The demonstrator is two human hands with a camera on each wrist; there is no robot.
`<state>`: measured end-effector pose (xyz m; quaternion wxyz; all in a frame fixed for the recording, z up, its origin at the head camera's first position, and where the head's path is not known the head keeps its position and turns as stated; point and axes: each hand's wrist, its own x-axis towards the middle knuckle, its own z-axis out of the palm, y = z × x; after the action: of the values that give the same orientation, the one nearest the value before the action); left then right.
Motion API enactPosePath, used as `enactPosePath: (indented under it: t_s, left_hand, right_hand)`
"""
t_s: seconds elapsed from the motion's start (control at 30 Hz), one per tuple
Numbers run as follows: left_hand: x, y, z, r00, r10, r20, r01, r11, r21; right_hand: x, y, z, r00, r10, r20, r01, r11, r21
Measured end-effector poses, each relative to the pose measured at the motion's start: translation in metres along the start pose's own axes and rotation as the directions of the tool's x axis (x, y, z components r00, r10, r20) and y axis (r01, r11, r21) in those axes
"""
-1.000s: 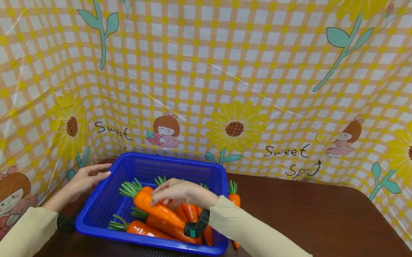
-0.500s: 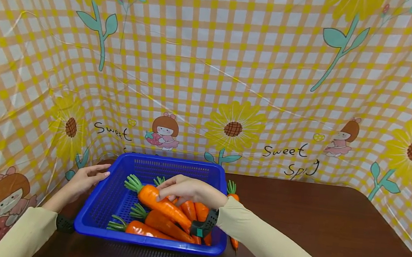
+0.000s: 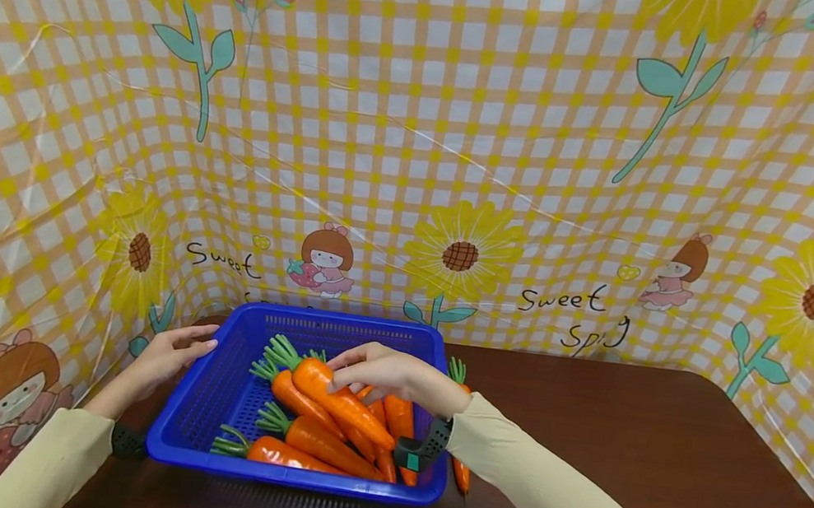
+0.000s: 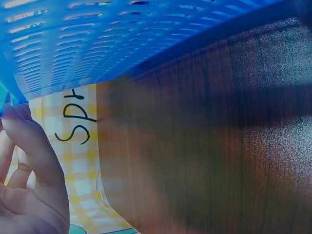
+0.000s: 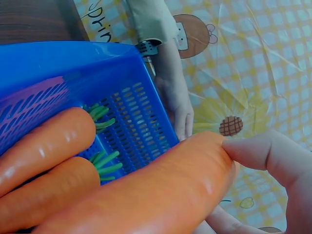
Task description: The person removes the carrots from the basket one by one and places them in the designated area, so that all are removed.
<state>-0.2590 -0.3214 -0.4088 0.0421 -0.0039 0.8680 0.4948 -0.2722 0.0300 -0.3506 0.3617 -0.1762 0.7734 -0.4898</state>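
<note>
My right hand [image 3: 380,369] grips an orange carrot [image 3: 342,404] with green stalks near its thick end, tilted above other carrots in the blue basket [image 3: 294,480]. In the right wrist view the thumb [image 5: 251,151] presses on the held carrot [image 5: 161,195]. Just below and left of it lies another carrot [image 3: 302,400]; two more, a middle carrot [image 3: 327,446] and a front carrot [image 3: 289,454], lie nearer the front wall. My left hand [image 3: 165,361] rests at the basket's left rim, fingers fairly straight. Behind the right hand, some carrots are partly hidden.
A single carrot [image 3: 460,475] lies on the dark wooden table [image 3: 602,448], just right of the basket and partly behind the right sleeve. A checked cloth [image 3: 387,161] with sunflowers hangs around the back and sides.
My right hand and its carrot have moved right and slightly up, and a carrot beneath now shows to its left. My left hand stays at the rim.
</note>
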Motion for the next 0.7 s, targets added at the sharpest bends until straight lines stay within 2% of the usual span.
enactPosePath:
  t_s: [0.17, 0.7]
  left_hand:
    - [-0.001, -0.002, 0.001, 1.000, 0.010, -0.007, -0.009, 0.999, 0.042]
    - [-0.003, -0.006, 0.004, 1.000, -0.007, -0.020, 0.008, 0.999, 0.033]
  right_hand:
    - [-0.005, 0.003, -0.004, 1.000, -0.006, -0.021, 0.007, 0.999, 0.037]
    - [-0.018, 0.015, -0.008, 0.995, -0.023, -0.096, 0.038, 0.987, 0.158]
